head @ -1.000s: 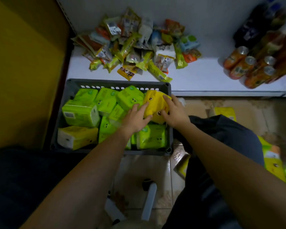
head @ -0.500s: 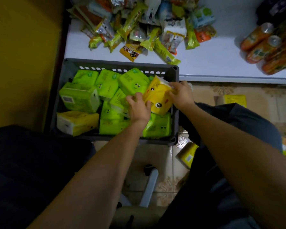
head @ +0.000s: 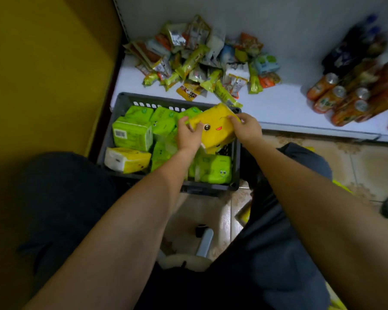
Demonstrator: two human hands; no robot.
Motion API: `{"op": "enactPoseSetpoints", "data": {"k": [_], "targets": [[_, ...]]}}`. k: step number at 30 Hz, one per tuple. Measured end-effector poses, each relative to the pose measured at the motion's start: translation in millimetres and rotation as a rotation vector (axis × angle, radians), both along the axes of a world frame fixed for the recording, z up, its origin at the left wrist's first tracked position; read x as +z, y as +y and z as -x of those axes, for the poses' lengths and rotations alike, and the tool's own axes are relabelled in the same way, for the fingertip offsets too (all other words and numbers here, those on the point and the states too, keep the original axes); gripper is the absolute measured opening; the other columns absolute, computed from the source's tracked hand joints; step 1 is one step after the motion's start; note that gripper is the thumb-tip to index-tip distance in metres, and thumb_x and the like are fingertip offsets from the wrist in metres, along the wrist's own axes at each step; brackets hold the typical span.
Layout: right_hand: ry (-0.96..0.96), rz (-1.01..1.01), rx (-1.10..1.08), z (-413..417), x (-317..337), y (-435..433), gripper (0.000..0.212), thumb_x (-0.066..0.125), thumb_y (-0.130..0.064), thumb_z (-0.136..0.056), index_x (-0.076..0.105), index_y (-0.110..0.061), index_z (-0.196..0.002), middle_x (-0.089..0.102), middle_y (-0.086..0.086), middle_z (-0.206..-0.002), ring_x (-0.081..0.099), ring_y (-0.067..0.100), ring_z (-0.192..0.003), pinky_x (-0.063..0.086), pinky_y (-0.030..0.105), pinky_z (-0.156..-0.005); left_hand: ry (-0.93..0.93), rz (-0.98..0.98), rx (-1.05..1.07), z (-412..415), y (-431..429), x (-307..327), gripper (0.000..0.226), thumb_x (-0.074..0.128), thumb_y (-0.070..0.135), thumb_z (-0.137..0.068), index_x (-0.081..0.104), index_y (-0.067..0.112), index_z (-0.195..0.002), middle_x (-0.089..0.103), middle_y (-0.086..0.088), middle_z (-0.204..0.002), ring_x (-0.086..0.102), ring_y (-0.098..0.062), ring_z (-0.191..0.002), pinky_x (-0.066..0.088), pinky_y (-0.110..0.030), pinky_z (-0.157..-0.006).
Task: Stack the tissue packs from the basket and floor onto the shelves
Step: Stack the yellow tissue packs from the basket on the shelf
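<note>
Since half a second ago, the yellow tissue pack (head: 213, 128) has come up out of the pile; it now sits above the far right corner of the basket (head: 115, 121), clear of the green packs (head: 132, 135) below it. Before, it lay tipped among them. The view has also pulled back, so more shelf (head: 278, 104) shows beyond my hands.

Left hand (head: 188, 136) grips the pack's near-left end, fingers curled over the top edge. Right hand (head: 248, 126) pinches the far-right end. Both closed on the pack, held between them.

Pack's long axis runs from near-left to far-right, slanting up toward the shelf. Printed face with eye and mouth points up at the camera.

Left of my left hand: green packs and one yellow-and-white pack (head: 127, 158), lying flat in the basket. Beyond my hands, snack packets (head: 199, 61) heaped on the shelf; cans (head: 329, 95) well off to the right.
</note>
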State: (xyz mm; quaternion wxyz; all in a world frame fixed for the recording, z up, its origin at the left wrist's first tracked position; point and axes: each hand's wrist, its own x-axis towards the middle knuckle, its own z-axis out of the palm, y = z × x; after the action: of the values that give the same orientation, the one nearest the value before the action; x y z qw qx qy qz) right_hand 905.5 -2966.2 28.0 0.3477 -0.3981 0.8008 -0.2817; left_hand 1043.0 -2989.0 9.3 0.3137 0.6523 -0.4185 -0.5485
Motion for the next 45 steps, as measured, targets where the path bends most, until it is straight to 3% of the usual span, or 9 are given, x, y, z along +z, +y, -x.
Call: {"op": "enactPoseSetpoints", "data": {"k": [6, 12, 15, 20, 25, 32, 36, 40, 45], "targets": [[-0.004, 0.203, -0.029, -57.5, 76.6, 0.2, 0.037, 0.045, -0.027, -0.096, 0.055, -0.007, -0.126, 0.056, 0.016, -0.129, 0.049, 0.03, -0.12, 0.038, 0.031, -0.091, 0.247, 0.139, 0.17, -31.6, -7.5, 80.7, 0.037, 0.051, 0.004, -0.093, 0.043, 0.0, -0.129, 0.043, -0.016, -0.14, 0.043, -0.026, -0.128, 0.038, -0.035, -0.106], [-0.017, 0.432, 0.06, -106.6, 151.6, 0.1, 0.044, 0.048, -0.019, -0.093, 0.044, -0.012, -0.137, 0.049, 0.013, -0.136, 0.045, 0.027, -0.126, 0.034, 0.033, -0.101, 0.272, 0.226, 0.333, -74.6, -20.7, 145.0, 0.016, 0.065, 0.011, -0.084, 0.051, 0.007, -0.091, 0.054, -0.011, -0.097, 0.052, -0.022, -0.092, 0.047, -0.039, -0.087], [0.043, 0.556, 0.117, -124.1, 184.5, 0.9, 0.05, 0.048, -0.018, -0.092, 0.037, -0.017, -0.141, 0.045, 0.012, -0.14, 0.042, 0.027, -0.128, 0.033, 0.034, -0.104, 0.275, 0.29, 0.355, -88.2, -24.5, 188.2, 0.032, 0.064, 0.013, -0.085, 0.036, 0.021, -0.072, 0.051, -0.008, -0.091, 0.051, -0.022, -0.088, 0.048, -0.043, -0.088], [0.105, 0.657, 0.226, -128.5, 233.9, -9.7, 0.052, 0.047, -0.022, -0.095, 0.031, -0.018, -0.144, 0.041, 0.008, -0.145, 0.039, 0.025, -0.132, 0.03, 0.03, -0.104, 0.063, 0.558, 0.202, -107.4, -35.6, 253.5, 0.022, 0.063, 0.015, -0.086, 0.045, 0.013, -0.1, 0.054, -0.01, -0.108, 0.055, -0.03, -0.108, 0.046, -0.04, -0.094], [0.185, 0.725, 0.261, -119.5, 287.9, -47.2, 0.053, 0.046, -0.023, -0.096, 0.029, -0.015, -0.145, 0.039, 0.009, -0.146, 0.038, 0.025, -0.133, 0.027, 0.027, -0.102, -0.209, 0.834, -0.13, -112.4, -59.2, 307.2, 0.056, 0.053, 0.015, -0.093, 0.029, 0.014, -0.144, 0.036, -0.013, -0.144, 0.034, -0.023, -0.133, 0.026, -0.023, -0.101], [0.322, 0.87, 0.383, -91.6, 364.0, -135.2, 0.066, 0.053, -0.028, -0.093, 0.018, -0.022, -0.148, 0.037, 0.008, -0.147, 0.039, 0.026, -0.131, 0.034, 0.03, -0.097, -0.356, 1.013, -0.253, -96.1, -152.4, 386.7, 0.039, 0.038, 0.016, -0.099, 0.043, 0.018, -0.138, 0.008, -0.02, -0.154, 0.004, -0.024, -0.146, 0.013, -0.02, -0.105], [0.319, 0.881, 0.48, -68.3, 380.7, -197.8, 0.08, 0.07, -0.031, -0.08, 0.026, -0.017, -0.145, 0.02, 0.009, -0.152, 0.019, 0.019, -0.142, 0.018, 0.024, -0.111, -0.346, 1.021, -0.231, -80.3, -220.7, 417.4, 0.037, 0.042, 0.017, -0.098, 0.047, 0.02, -0.134, 0.015, -0.017, -0.147, 0.017, -0.025, -0.141, 0.016, -0.02, -0.103], [0.395, 0.908, 0.43, -42.5, 380.9, -256.3, 0.084, 0.076, -0.019, -0.075, 0.028, -0.011, -0.143, 0.024, 0.015, -0.147, 0.027, 0.023, -0.137, 0.018, 0.008, -0.097, -0.301, 1.061, -0.177, -56.1, -280.5, 424.8, 0.036, 0.053, 0.02, -0.092, 0.051, 0.021, -0.127, 0.027, -0.007, -0.118, 0.032, -0.023, -0.125, 0.025, -0.012, -0.092], [0.453, 0.911, 0.279, -20.1, 390.0, -312.0, 0.078, 0.072, -0.025, -0.079, 0.03, -0.013, -0.143, 0.034, 0.012, -0.145, 0.035, 0.025, -0.132, 0.028, 0.023, -0.099, -0.136, 1.079, -0.177, -27.9, -333.5, 432.0, 0.058, 0.065, 0.022, -0.085, 0.04, 0.01, -0.135, 0.042, -0.012, -0.137, 0.036, -0.022, -0.132, 0.031, -0.027, -0.108]]}}
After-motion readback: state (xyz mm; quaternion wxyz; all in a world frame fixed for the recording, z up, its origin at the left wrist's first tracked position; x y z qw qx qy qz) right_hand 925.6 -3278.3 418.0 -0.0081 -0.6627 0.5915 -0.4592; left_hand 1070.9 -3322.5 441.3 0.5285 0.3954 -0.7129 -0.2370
